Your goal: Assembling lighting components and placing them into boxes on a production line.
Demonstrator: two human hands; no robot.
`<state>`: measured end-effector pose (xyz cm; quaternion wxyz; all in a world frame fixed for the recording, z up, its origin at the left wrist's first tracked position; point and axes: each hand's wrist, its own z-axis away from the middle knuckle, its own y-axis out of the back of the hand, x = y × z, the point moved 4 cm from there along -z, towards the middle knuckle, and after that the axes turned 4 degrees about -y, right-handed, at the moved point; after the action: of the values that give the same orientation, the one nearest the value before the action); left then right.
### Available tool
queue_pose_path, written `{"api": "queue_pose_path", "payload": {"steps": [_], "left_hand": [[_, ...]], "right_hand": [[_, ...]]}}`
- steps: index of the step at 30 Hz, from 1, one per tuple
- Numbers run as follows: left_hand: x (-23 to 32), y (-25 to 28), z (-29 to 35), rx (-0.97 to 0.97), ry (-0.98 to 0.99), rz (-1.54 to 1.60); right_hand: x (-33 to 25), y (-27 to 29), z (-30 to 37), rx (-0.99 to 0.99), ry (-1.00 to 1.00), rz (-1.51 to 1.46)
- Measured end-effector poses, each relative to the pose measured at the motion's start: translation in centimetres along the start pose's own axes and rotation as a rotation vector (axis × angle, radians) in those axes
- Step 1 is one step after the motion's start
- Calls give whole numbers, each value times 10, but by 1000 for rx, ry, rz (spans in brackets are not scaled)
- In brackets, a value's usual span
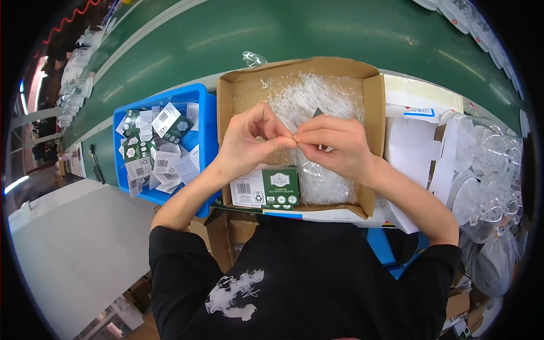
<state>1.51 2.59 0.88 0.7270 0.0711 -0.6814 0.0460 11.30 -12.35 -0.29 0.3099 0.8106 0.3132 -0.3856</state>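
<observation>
Over an open cardboard box (372,136), my two hands meet at the fingertips. My left hand (249,141) is closed in a pinch; whatever it grips is too small to make out. My right hand (340,144) is closed too, and a dark green card corner (318,112) pokes out behind its fingers, the rest of that card hidden. Beneath them lies a heap of thin clear plastic strands (317,90), perhaps tag loops. A green-and-white printed card (266,188) rests in the near left part of the box, below my left hand.
Left of the box stands a blue plastic bin (210,124) of loose green-and-white cards (164,122). To the right are white paper sheets (413,141) and clear plastic domes (481,147). A green work surface (317,31) stretches beyond, with a crumpled clear wrapper (254,58).
</observation>
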Motion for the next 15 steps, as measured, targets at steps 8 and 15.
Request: {"api": "queue_pose_path", "payload": {"steps": [8, 15], "left_hand": [[0, -3, 1, -15, 32, -8], [-1, 0, -1, 21, -4, -59]], "right_hand": [[0, 0, 0, -9, 21, 17], [2, -1, -1, -3, -178, -135]]}}
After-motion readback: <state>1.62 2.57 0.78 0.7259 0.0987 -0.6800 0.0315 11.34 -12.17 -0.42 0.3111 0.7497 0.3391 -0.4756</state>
